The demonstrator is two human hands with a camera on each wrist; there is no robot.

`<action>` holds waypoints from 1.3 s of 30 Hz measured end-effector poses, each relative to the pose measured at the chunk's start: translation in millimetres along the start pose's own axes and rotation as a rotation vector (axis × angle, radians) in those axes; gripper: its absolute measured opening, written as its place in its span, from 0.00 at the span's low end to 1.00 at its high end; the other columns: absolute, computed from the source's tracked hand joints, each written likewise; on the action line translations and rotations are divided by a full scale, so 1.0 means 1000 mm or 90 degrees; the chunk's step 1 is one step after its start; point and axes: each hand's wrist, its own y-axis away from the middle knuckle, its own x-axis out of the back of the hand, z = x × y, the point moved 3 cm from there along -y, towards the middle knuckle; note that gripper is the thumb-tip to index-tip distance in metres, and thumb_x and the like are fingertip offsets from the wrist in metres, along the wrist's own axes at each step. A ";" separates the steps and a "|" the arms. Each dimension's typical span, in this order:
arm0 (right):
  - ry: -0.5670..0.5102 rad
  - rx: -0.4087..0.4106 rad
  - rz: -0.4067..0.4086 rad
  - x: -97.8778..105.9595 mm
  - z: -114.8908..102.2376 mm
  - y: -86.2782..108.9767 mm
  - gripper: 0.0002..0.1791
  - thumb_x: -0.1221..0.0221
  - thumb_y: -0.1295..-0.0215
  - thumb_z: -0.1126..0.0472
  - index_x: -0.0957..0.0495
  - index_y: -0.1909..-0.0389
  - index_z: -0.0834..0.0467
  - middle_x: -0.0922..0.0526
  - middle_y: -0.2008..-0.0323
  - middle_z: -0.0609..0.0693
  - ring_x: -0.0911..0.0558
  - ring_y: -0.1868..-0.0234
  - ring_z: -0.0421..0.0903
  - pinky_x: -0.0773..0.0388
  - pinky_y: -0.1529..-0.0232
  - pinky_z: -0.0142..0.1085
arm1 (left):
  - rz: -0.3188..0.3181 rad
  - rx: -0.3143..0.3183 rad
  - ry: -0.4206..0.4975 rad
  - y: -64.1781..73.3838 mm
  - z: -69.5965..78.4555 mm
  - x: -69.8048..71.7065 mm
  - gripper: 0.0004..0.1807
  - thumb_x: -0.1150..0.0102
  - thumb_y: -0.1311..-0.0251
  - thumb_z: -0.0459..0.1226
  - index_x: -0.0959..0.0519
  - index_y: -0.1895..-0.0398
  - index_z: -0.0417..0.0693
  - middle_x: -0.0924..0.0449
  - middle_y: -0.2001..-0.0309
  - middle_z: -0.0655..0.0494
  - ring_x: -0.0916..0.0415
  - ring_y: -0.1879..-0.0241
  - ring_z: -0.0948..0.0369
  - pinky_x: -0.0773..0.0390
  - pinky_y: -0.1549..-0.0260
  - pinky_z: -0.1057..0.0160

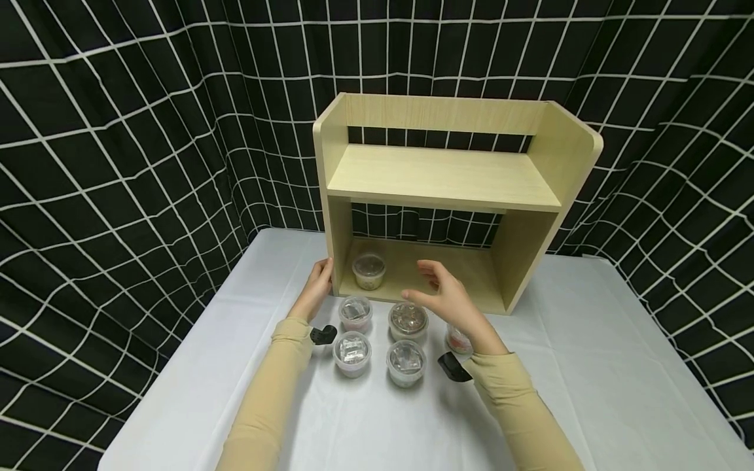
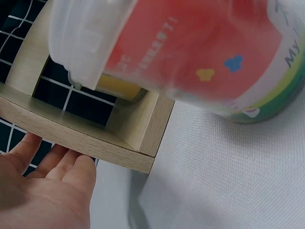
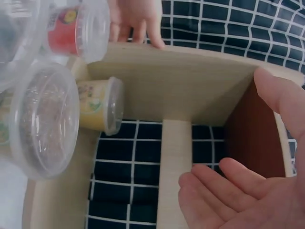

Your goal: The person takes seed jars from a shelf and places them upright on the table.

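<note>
My left hand [image 1: 315, 289] rests its fingers on the outer left side of a light wooden shelf unit [image 1: 444, 175]. In the left wrist view those fingers [image 2: 78, 172] lie nearly straight along the panel's edge. Just in front of the lower compartment, my right hand [image 1: 446, 299] hovers with thumb and fingers spread and nothing between them. A lidded clear cup with yellow contents [image 3: 93, 106] stands at the left of the lower board. Below my right hand sits a round cup with a domed, shiny lid [image 1: 408, 318] on the table.
More lidded cups stand on the white tablecloth [image 1: 224, 366]: a pinkish one [image 1: 356, 313], two nearer ones [image 1: 352, 352] [image 1: 406, 361], and a red-labelled one [image 1: 457, 339] partly behind my right wrist. A black cloth with a white grid [image 1: 147, 131] hangs around the table.
</note>
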 end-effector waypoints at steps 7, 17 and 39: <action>-0.029 -0.059 0.018 -0.005 0.005 -0.026 0.48 0.31 0.51 0.47 0.44 0.34 0.60 0.38 0.37 0.60 0.38 0.37 0.57 0.39 0.38 0.47 | -0.008 -0.005 0.000 -0.001 -0.002 0.001 0.31 0.65 0.29 0.52 0.49 0.35 0.37 0.49 0.35 0.38 0.50 0.34 0.48 0.52 0.35 0.53; -0.058 -0.088 0.004 -0.014 0.000 -0.054 0.47 0.32 0.48 0.48 0.46 0.34 0.62 0.39 0.37 0.59 0.39 0.37 0.56 0.37 0.40 0.47 | -0.009 0.007 0.001 0.000 -0.005 0.002 0.31 0.65 0.29 0.52 0.49 0.35 0.39 0.48 0.35 0.40 0.50 0.34 0.50 0.51 0.35 0.55; 0.013 -0.171 0.005 -0.041 0.020 -0.097 0.52 0.29 0.54 0.48 0.46 0.35 0.67 0.38 0.38 0.64 0.39 0.37 0.58 0.39 0.39 0.45 | -0.013 0.008 0.000 -0.004 -0.007 0.004 0.32 0.63 0.31 0.54 0.48 0.35 0.41 0.47 0.36 0.43 0.47 0.36 0.52 0.50 0.36 0.56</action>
